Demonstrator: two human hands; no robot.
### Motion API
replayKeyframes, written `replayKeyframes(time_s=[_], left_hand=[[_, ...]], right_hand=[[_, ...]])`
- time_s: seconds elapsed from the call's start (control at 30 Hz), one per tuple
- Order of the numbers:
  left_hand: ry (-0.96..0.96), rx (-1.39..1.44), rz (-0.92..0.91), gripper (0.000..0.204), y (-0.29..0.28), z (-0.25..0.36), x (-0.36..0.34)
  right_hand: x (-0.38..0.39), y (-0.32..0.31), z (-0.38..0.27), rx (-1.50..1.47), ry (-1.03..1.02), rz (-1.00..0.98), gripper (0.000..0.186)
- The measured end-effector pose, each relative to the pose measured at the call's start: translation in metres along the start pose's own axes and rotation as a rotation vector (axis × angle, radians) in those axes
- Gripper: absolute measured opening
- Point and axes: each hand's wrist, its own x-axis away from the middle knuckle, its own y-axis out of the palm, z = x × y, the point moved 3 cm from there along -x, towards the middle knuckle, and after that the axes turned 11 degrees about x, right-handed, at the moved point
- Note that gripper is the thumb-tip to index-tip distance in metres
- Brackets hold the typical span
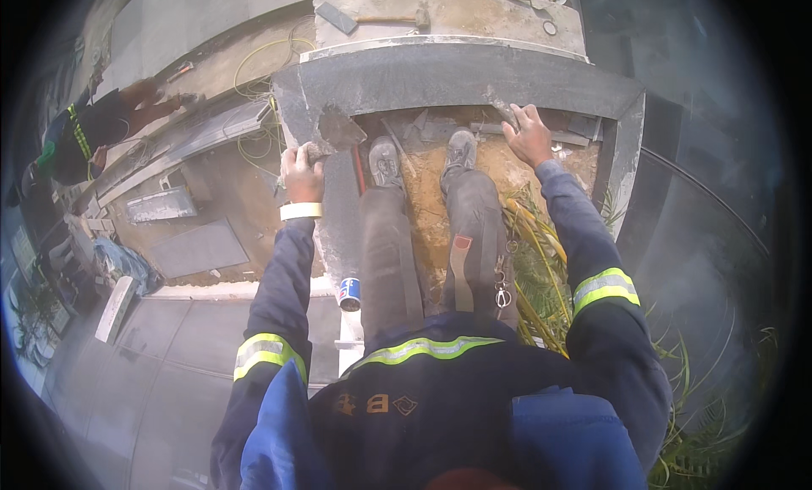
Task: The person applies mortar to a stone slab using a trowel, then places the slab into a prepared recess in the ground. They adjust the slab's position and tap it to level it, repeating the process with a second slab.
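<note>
Grey stone slabs (457,75) form a raised border around an open dirt bed in front of me. My left hand (303,175) is closed at the border's left corner, on what looks like a dusty trowel (342,129) with a broad blade lying toward the slab. At the inner edge of the far slab, my right hand (529,136) is closed around a narrow, dust-covered tool that looks like a putty knife (502,107). Its tip rests on or just above the slab; I cannot tell which. A dark slab (342,211) runs toward me beside my left hand.
Beyond the border lie a wooden-handled mallet (421,18), a grey tile (336,18) and a small ring (550,28). A blue-and-white can (349,294) stands by my left leg. Palm fronds (541,278) rise on the right. At far left another person (76,143) bends near a yellow cable (245,67).
</note>
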Motion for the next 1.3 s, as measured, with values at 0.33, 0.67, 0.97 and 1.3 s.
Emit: replayKeyframes(time_s=[0.33, 0.67, 0.97, 1.3], left_hand=[[0.3, -0.066, -0.231, 0.039, 0.33, -0.094, -0.158], [0.518, -0.119, -0.433, 0.083, 0.282, -0.089, -0.227], [0.285, -0.11, -0.701, 0.055, 0.327, -0.042, -0.202], [-0.799, 1.083, -0.642, 0.029, 0.531, 0.118, -0.029]], right_hand=[[-0.177, 0.283, 0.055, 0.079, -0.37, 0.268, 0.073], [-0.138, 0.264, 0.161, -0.216, -0.048, 0.478, 0.067], [-0.172, 0.306, 0.071, -0.213, -0.222, 0.281, 0.042], [-0.091, 0.2, 0.139, -0.058, -0.158, 0.192, 0.032]])
